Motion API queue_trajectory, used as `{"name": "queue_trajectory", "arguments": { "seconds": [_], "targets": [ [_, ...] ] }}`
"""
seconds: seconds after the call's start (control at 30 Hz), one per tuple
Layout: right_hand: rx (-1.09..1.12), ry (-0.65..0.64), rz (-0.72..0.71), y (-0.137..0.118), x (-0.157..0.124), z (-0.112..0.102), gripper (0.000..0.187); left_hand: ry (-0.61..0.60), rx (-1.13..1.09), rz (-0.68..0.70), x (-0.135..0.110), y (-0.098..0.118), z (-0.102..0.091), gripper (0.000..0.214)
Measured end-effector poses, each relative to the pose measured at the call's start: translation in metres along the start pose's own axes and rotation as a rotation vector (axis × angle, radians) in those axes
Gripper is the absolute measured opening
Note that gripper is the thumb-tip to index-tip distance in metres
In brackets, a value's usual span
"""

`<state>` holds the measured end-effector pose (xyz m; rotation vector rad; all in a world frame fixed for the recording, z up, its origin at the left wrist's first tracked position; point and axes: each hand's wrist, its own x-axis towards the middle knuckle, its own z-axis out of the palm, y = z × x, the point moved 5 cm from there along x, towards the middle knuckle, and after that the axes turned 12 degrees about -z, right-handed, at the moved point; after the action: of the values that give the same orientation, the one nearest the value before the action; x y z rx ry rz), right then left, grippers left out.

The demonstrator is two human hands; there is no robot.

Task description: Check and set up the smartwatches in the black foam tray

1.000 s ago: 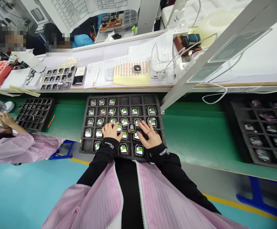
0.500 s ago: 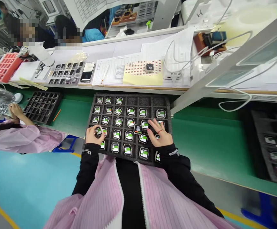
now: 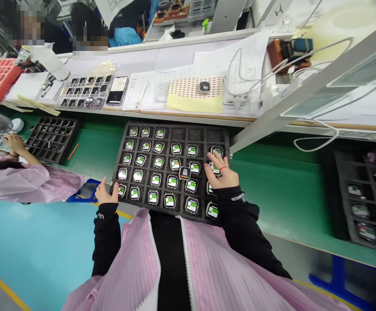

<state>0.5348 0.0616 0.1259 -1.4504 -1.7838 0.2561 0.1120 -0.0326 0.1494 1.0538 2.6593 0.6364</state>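
A dark foam tray (image 3: 188, 134) with square compartments lies in front of me, most of them holding square smartwatches with lit green-and-white screens. At the tray's left edge is my left hand (image 3: 107, 193), thumb and fingers apart and nothing held, close to a watch (image 3: 121, 190) in the near-left corner. My right hand (image 3: 223, 173) is spread over the right-hand column, fingers apart, partly covering several watches there. One watch with a dark screen (image 3: 184, 173) rests across a divider, overlapping neighbouring compartments.
Behind the tray runs a white shelf with a phone (image 3: 117, 90), a yellow sheet (image 3: 194, 106) and a clear tray (image 3: 86, 91). A slanted grey post (image 3: 272, 110) rises at right. Another foam tray (image 3: 343, 203) is further right; a co-worker's hands (image 3: 14, 143) are at left.
My left hand has let go of the watch, now in a left-column compartment, and moved left to the tray's edge. My right hand has shifted slightly right. The view has moved a little.
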Motion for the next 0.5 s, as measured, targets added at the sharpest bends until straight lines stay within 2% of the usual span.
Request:
{"name": "queue_trajectory", "arguments": {
  "seconds": [0.17,0.3,0.4,0.5],
  "targets": [
    [0.011,0.003,-0.064,-0.002,-0.01,-0.002,0.041,-0.004,-0.025,-0.066,0.034,-0.012,0.006,0.056],
    [0.051,-0.059,-0.143,-0.003,-0.018,0.001,0.044,-0.06,-0.068,-0.166,0.057,-0.024,0.023,0.056],
    [0.05,-0.057,-0.163,-0.002,-0.021,-0.002,0.047,-0.08,-0.054,-0.251,0.07,-0.032,0.036,0.052],
    [0.03,-0.058,-0.148,-0.005,-0.021,-0.005,0.052,-0.093,-0.027,-0.248,0.08,-0.032,0.044,0.042]
  ]
}}
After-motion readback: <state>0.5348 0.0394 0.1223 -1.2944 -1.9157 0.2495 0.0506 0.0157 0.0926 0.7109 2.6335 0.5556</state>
